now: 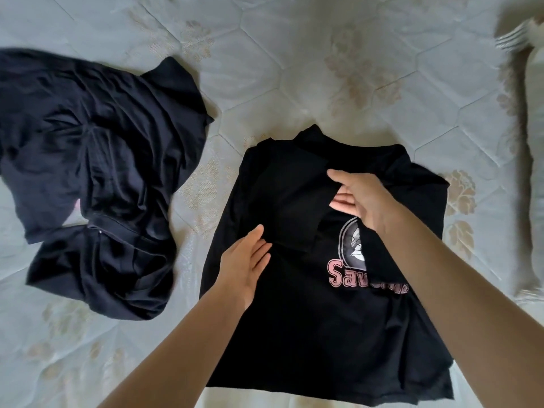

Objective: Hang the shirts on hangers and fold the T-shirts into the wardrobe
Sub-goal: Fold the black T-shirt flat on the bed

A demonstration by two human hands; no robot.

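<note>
The right hand (365,198) pinches a fold of the black T-shirt (294,319); the flat left hand (244,266) presses it.

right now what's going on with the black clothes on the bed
A person is folding a black printed T-shirt spread on the quilted bed. The left hand lies flat with straight fingers on the folded-over left side, while the right hand holds the right sleeve flap, partly covering the pink print. A second dark garment lies crumpled and untouched to the left.
</note>
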